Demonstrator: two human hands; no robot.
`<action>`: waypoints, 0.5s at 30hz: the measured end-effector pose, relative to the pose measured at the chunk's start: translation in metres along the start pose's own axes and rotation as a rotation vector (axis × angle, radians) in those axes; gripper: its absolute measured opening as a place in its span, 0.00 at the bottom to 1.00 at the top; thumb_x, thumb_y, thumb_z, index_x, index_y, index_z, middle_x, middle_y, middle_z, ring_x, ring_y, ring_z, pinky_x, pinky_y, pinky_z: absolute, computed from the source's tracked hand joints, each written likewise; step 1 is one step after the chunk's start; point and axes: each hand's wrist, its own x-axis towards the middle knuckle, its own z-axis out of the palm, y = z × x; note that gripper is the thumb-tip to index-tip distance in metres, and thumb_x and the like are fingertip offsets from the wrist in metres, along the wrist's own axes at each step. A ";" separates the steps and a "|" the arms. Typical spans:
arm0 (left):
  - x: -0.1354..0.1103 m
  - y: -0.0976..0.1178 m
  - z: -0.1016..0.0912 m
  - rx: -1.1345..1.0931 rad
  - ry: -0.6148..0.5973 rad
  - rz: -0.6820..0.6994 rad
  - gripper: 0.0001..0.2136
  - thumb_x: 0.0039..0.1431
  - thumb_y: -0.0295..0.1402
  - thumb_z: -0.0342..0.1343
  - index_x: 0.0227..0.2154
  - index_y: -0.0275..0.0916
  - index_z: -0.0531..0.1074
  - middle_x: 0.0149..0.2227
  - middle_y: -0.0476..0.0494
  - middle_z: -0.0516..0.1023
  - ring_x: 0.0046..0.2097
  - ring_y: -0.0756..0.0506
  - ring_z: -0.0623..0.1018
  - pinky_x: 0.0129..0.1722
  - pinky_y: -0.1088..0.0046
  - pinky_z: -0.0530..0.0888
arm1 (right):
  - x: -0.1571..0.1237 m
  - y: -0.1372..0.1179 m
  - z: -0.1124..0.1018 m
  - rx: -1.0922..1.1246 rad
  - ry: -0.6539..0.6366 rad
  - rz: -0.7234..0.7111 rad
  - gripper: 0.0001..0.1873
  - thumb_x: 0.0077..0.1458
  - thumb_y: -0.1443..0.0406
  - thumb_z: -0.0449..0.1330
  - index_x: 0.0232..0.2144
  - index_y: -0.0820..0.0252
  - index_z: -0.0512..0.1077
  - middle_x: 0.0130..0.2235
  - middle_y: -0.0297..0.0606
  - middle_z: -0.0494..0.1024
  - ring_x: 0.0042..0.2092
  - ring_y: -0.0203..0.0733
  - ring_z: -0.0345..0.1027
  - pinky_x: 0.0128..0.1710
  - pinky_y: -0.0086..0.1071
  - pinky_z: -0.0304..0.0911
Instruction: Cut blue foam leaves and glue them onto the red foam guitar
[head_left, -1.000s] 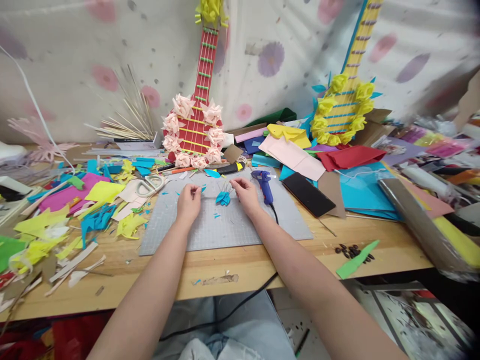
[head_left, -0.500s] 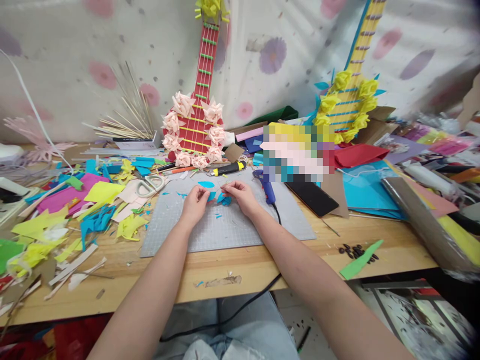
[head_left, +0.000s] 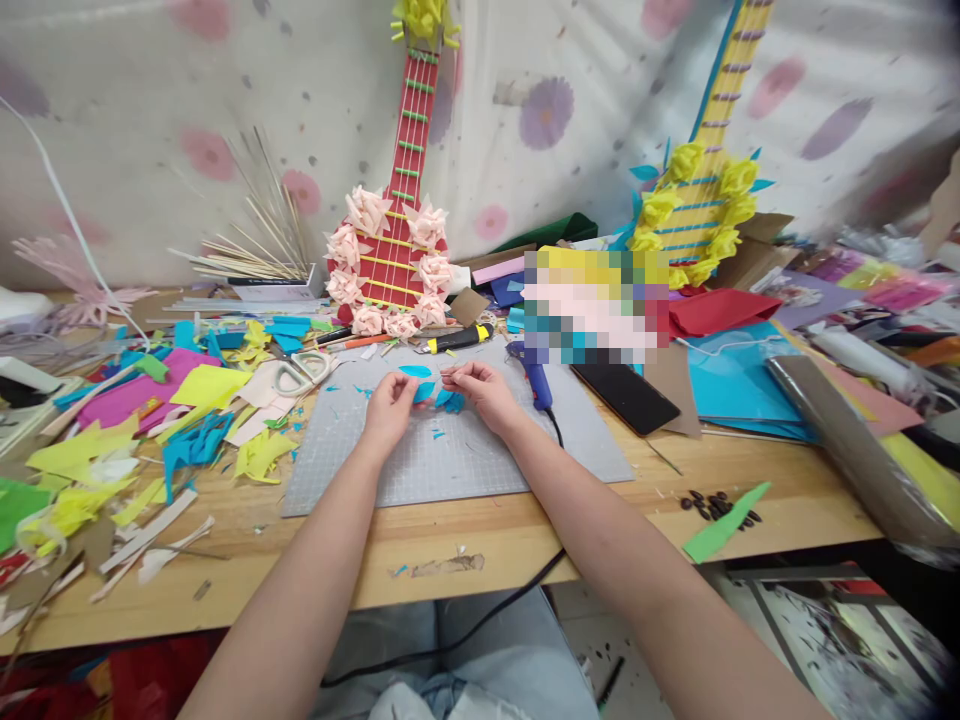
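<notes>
Left hand (head_left: 390,405) and right hand (head_left: 484,392) pinch a blue paper piece (head_left: 448,399) between them.
Scissors (head_left: 300,372) lie on the worktop (head_left: 480,540) at the left. Each hand's grip is narrow, fingertips closed on the blue paper piece just above the grey cutting mat (head_left: 450,465). A glue gun (head_left: 534,375) lies just beside the right hand. The paper looks light, thin and easily creased, so it is best held by its edges. No writing is legible.
</notes>
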 end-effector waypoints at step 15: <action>-0.004 0.013 0.000 -0.196 0.029 -0.159 0.20 0.32 0.38 0.68 0.31 0.36 0.71 0.27 0.50 0.75 0.28 0.51 0.74 0.26 0.76 0.70 | -0.004 -0.003 0.006 0.067 -0.100 0.062 0.15 0.33 0.61 0.70 0.19 0.61 0.68 0.33 0.35 0.77 0.33 0.33 0.71 0.43 0.35 0.68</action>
